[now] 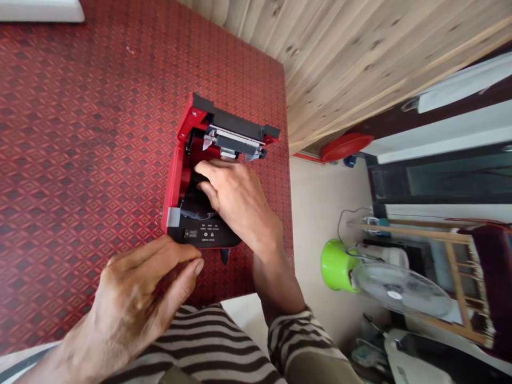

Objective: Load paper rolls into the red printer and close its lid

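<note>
A small red and black machine [172,181] that looks like a label printer sits on the patterned red tabletop, its lid [240,125] raised toward the far side. A dark roller spans the underside of the lid. On the near black panel are a small display [191,233] and button marks. My right hand [244,200] reaches into the compartment, thumb and forefinger curled; what they grip is hidden. At the machine's near left corner is my left hand [140,282], with thumb and fingertips drawn together and nothing visible between them. A dark piece [225,256] juts from under the front edge.
A white object [42,10] lies at the table's far left. Wood panelling [320,48] rises past the table's far right edge. On the floor to the right are a green bucket [338,265], a fan [402,290] and a wooden frame [462,282].
</note>
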Action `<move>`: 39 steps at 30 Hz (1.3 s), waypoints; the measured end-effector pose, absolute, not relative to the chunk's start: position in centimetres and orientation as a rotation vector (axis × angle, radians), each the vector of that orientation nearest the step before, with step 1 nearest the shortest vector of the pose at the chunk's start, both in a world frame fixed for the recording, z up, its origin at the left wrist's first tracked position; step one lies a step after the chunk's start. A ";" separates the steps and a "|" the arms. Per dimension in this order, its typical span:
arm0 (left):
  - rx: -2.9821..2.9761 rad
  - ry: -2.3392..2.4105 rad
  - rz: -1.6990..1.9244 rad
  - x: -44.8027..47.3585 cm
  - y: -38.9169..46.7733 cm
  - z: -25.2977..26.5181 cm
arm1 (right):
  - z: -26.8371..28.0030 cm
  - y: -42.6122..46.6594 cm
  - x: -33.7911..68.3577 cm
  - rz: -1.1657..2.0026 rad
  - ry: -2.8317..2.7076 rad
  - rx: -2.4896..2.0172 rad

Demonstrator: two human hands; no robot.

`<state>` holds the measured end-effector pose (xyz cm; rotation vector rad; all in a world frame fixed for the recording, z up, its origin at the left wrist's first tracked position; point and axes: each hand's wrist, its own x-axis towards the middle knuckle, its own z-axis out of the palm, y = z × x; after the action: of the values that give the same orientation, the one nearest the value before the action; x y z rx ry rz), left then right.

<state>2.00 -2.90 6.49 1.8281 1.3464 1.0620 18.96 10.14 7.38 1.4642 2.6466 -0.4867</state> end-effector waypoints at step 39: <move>1.941 1.479 1.031 2.4 -3.9 5.7 | 8.4 3.2 22.6 -0.882 3.386 1.430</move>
<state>2.41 -3.89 5.75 1.9406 1.4789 1.0312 22.56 3.23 8.43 1.4303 3.3860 -0.8816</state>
